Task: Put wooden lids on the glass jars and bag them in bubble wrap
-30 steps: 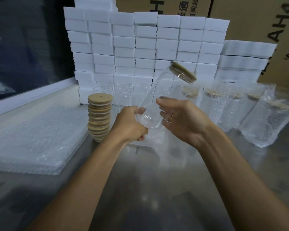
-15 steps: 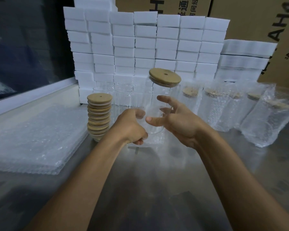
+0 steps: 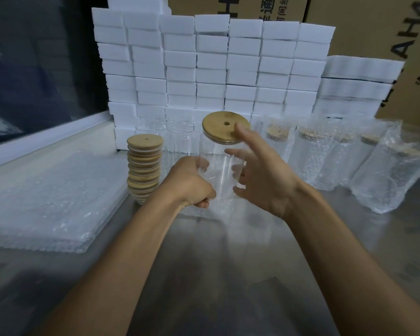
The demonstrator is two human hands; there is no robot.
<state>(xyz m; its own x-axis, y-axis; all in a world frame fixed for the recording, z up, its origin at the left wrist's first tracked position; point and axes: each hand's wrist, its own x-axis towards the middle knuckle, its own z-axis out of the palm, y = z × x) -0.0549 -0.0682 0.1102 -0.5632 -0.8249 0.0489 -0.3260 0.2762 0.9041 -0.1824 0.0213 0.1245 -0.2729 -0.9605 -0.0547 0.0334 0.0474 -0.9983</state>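
Gripping 1 clear glass jar [image 3: 222, 170] capped by a round wooden lid [image 3: 224, 127], the left hand [image 3: 190, 183] holds firm; the right hand [image 3: 260, 175], grip wide, touches it above the steel worktop [image 3: 228, 275].

Both bare forearms reach up from the bottom edge toward the middle of the frame. The left hand [image 3: 192, 183] sits just left of centre, knuckles toward the camera, fingers curled tight. The right hand [image 3: 260, 175] is just right of centre, palm turned leftward, fingers spread and loosely extended, the index finger raised highest, the thumb pointing left.
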